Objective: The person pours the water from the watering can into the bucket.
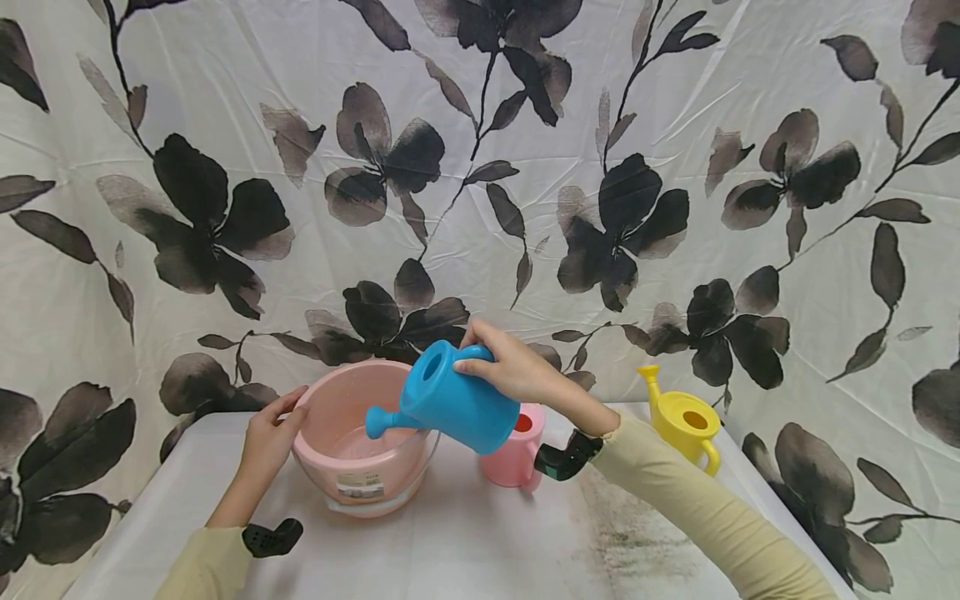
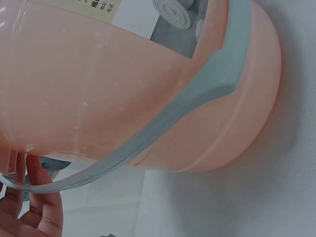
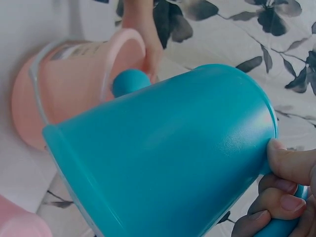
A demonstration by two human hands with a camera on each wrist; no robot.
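Note:
A blue watering can (image 1: 468, 408) hangs tilted in the air, its spout pointing down over the mouth of a pink bucket (image 1: 360, 462). My right hand (image 1: 506, 362) grips the can's handle; in the right wrist view the thumb and curled fingers (image 3: 291, 202) show at it. My left hand (image 1: 272, 433) holds the bucket at its left rim. The bucket stands upright, its grey carrying handle (image 2: 163, 118) lowered along the side. Whether water leaves the spout cannot be seen.
Behind the blue can, a pink watering can (image 1: 510, 462) stands partly covered. Farther right on the white table (image 1: 465, 550) is a yellow watering can (image 1: 686, 425). A flowered cloth (image 1: 480, 208) hangs behind the table. Dark smudges mark the tabletop at right.

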